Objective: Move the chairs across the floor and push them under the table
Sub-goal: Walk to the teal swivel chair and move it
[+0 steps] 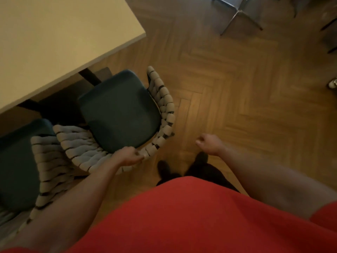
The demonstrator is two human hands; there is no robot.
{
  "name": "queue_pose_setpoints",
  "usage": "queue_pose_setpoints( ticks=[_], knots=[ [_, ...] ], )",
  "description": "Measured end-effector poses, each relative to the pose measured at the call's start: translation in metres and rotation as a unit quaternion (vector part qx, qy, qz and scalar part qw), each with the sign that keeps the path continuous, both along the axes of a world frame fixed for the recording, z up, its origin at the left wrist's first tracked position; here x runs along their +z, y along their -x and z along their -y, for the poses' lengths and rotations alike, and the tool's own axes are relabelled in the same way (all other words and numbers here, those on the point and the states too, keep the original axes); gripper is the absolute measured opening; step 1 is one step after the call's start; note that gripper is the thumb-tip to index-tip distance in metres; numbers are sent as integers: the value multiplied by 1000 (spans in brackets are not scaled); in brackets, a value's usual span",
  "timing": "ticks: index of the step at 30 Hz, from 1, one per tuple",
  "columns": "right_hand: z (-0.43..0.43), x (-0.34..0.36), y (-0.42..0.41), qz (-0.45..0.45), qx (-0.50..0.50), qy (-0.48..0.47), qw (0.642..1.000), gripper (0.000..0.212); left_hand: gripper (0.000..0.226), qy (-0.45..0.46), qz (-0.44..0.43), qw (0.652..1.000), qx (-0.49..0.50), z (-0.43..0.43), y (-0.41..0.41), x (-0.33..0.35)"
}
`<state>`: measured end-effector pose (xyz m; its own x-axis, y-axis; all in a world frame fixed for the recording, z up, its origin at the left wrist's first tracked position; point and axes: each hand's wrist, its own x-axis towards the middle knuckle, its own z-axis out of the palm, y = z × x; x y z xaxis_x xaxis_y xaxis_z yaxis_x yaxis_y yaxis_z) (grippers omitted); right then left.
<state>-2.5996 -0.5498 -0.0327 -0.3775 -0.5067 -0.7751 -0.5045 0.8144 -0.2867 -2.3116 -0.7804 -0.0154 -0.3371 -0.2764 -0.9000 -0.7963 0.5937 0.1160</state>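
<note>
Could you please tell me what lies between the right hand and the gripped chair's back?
Head view: only bare parquet floor separates right hand from chair's woven back.

Matt pale table point(54, 33), woven-cord chair back point(164, 106), smooth dark seat cushion point(118, 110), herringbone wood floor point(237, 79)
</note>
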Motion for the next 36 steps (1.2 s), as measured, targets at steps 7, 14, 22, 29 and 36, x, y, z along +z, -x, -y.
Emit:
queue_pose_setpoints(
  ticks=[7, 14, 22, 29, 36],
  knots=[
    [-32, -2, 100, 27, -105, 35, 993, 40, 41, -49, -163, 982, 86, -15, 196, 30],
    [-42, 3, 234, 64, -102, 13, 993, 40, 44, -44, -115, 989, 82, -33, 313, 22],
    [15, 10, 352, 65, -43, 5, 997, 42, 43, -16, -176, 959, 223, -5, 366, 27],
    [128, 12, 405, 80, 22, 33, 996, 39, 38, -5, -198, 911, 363, 46, 393, 13],
    [214, 16, 478, 59, -6, 29, 998, 34, 36, -4, -188, 914, 360, 143, 463, -6]
  ],
)
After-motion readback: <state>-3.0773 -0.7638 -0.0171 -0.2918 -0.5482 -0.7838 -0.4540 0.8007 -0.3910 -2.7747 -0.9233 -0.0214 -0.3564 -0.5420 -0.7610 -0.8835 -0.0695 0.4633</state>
